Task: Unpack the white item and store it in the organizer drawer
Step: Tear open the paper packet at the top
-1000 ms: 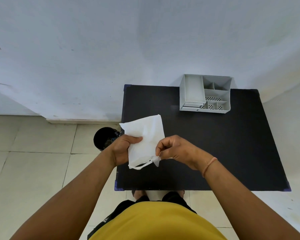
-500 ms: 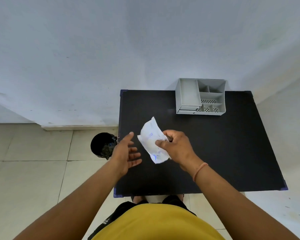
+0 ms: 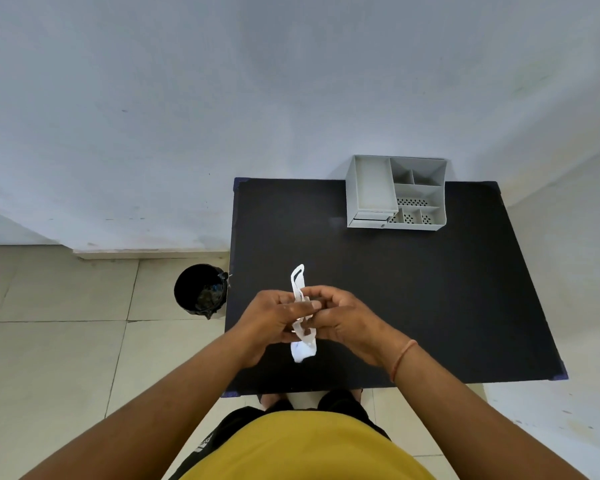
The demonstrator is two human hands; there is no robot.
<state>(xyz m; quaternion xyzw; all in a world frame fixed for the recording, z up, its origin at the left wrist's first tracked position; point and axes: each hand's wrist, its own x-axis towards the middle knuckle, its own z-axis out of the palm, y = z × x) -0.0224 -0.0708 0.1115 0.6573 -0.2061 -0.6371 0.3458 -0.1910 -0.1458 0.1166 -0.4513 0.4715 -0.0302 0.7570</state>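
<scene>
- The left hand (image 3: 274, 318) and right hand (image 3: 340, 318) meet over the near left part of the black surface (image 3: 430, 306), fingers (image 3: 300, 308) of both closed on the white item (image 3: 303, 344).
- The white item is scrunched into a narrow upright strip between the hands: a crumpled white lump hangs below the fingers on the near side, and a thin flat loop with a dark slot sticks up beyond them.
- A thin band sits on the right wrist.
- A black bin (image 3: 201, 289) stands on the tiled floor, just left of the surface.
- The grey organizer (image 3: 397, 194) sits at the far edge, well apart from the hands, its small drawer (image 3: 369, 221) at the front left corner.
</scene>
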